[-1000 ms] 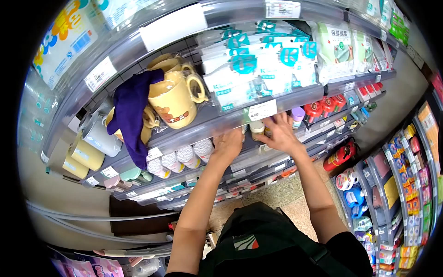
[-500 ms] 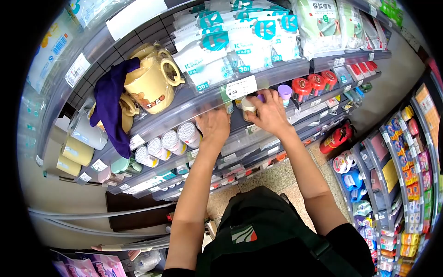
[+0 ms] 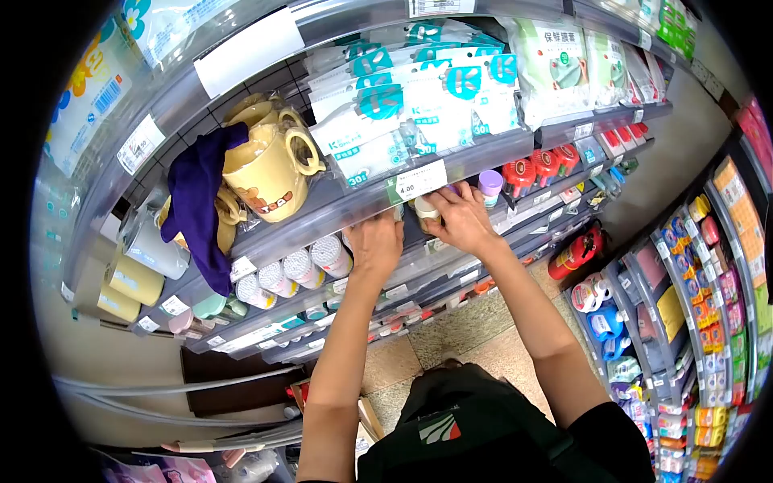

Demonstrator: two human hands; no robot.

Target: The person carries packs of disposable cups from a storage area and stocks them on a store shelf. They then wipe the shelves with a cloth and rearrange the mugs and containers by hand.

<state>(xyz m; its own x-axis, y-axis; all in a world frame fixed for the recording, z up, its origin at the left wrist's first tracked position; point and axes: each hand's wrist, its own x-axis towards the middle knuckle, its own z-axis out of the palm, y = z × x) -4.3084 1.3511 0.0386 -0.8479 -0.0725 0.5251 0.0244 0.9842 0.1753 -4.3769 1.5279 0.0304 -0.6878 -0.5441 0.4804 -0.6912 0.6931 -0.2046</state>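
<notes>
On the second shelf, my right hand (image 3: 463, 219) is closed round a small white-capped container (image 3: 426, 211), its fingers bent over the cap. A purple-capped container (image 3: 489, 183) stands just right of this hand. My left hand (image 3: 376, 244) reaches under the upper shelf's edge. Its fingertips are mostly hidden beside another small container (image 3: 398, 212), and I cannot tell whether they grip it. Left of that hand stands a row of clear tubs of cotton swabs (image 3: 328, 253).
Above hang packs of floss picks (image 3: 419, 121) and a price tag (image 3: 419, 180). Yellow mugs (image 3: 270, 173) and a purple cloth (image 3: 197, 201) stand left. Red-lidded containers (image 3: 519, 172) sit right. A fire extinguisher (image 3: 578, 251) stands on the floor near another stocked rack (image 3: 692, 298).
The view has shifted slightly. My right hand and the white-capped container sit a little closer to my left hand, the fingers lower over the cap. My left hand stays in about the same place.
</notes>
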